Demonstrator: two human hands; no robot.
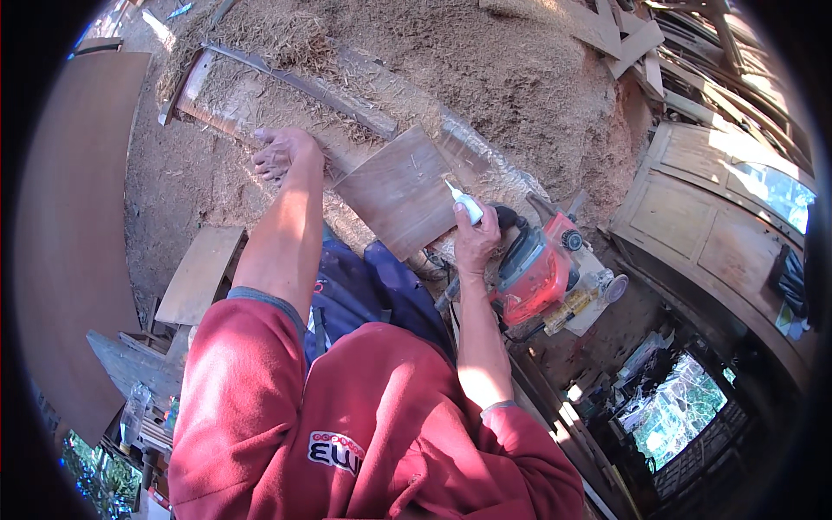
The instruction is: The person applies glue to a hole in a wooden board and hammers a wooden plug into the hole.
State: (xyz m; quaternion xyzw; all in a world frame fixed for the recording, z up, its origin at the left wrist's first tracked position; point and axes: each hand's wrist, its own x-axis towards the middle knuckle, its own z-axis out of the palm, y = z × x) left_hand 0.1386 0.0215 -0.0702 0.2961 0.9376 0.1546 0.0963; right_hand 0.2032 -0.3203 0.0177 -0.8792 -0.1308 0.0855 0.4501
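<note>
My right hand (477,239) is closed round a small white squeeze bottle (471,209) with a narrow pointed nozzle. The nozzle points up and to the left, over the right edge of a square brown wooden board (397,192). The board lies tilted on the sawdust-covered work surface in front of me. A few small light marks show on its upper face. My left hand (282,154) is stretched out to the left of the board, its fingers apart and bent downward. I see nothing held in it, though its palm side is hidden.
A red power tool (537,273) stands just right of my right hand. Wood shavings and sawdust (485,78) cover the ground beyond. A large wooden panel (78,225) leans at the left. A wooden cabinet (693,221) and scrap boards (637,48) are on the right.
</note>
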